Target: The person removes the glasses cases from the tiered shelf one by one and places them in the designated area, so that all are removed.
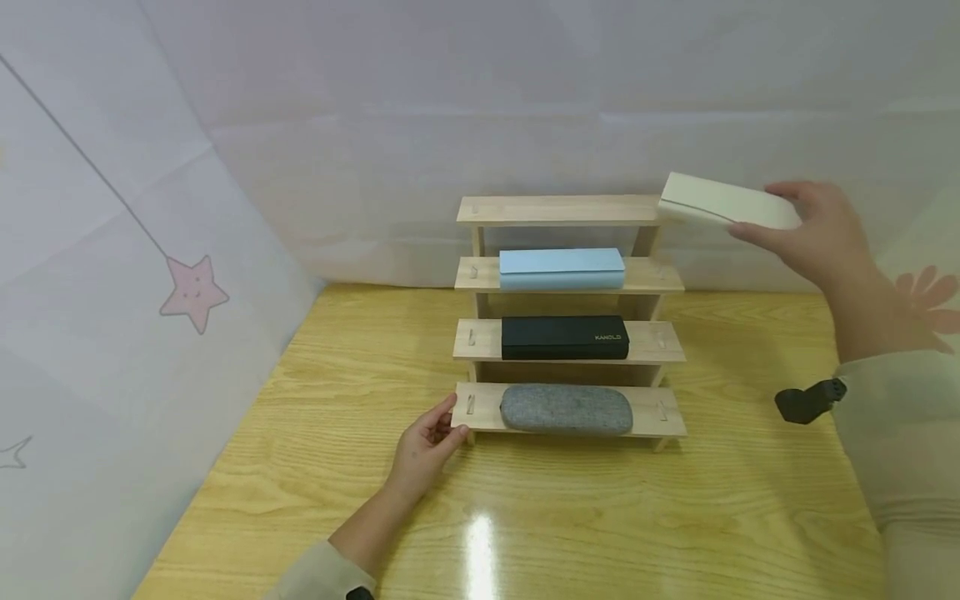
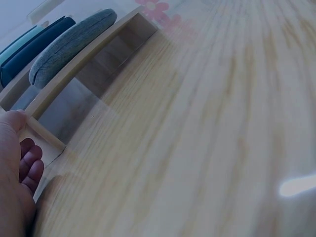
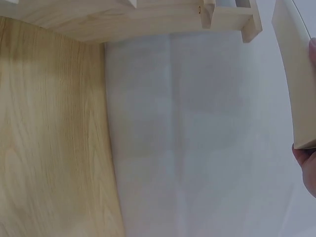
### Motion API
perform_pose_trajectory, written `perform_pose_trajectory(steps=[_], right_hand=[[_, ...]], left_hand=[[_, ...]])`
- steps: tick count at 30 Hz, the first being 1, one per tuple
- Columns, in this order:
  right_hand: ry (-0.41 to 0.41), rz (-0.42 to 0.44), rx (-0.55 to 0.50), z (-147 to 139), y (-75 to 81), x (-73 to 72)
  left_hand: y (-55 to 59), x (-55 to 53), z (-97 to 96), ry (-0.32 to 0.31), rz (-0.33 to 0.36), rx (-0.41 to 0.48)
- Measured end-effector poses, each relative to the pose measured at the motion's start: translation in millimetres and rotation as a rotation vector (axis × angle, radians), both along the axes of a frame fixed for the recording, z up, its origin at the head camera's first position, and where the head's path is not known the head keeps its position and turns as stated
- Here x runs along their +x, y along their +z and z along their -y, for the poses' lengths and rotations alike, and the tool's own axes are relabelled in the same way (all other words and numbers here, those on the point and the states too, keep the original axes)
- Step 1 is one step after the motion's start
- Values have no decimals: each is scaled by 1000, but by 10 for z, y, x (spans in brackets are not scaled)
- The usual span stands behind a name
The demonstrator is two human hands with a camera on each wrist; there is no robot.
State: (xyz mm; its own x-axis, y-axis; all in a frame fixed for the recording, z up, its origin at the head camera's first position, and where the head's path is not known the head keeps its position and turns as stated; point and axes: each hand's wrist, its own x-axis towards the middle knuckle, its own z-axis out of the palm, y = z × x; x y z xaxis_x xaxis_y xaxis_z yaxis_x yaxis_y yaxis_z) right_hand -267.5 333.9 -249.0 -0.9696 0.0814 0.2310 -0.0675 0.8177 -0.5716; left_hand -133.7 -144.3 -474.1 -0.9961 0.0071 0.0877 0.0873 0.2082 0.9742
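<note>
My right hand [image 1: 828, 233] holds a cream glasses case [image 1: 723, 202] in the air by its right end, thumb in front and fingers behind. The case is tilted, its left end beside the right end of the top shelf [image 1: 558, 210] of a stepped wooden rack [image 1: 660, 421]. In the right wrist view the cream case [image 3: 295, 74] shows at the right edge. My left hand [image 1: 422, 450] grips the left end of the bottom shelf, thumb on its front edge. On the lower tiers lie a light blue case [image 1: 561, 271], a black case [image 1: 562, 337] and a grey fabric case [image 1: 566, 409].
The rack stands on a wood-grain table [image 1: 337, 400]. Behind it hangs a pale cloth backdrop [image 1: 375, 167], which also runs along the left side. A black strap piece [image 1: 810, 402] sticks out from the right sleeve.
</note>
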Motion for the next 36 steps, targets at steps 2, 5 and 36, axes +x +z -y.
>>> perform_pose_trajectory(steps=[2,5,36], right_hand=[[-9,7,-3,-44,-25,17],[-21,5,1,-111,-61,36],[-177,49,16,-542,-517,278]], left_hand=[[-7,1,1,-2,-3,-1],[-14,2,0,-8,-12,2],[1,-7,52,-15,-18,-16]])
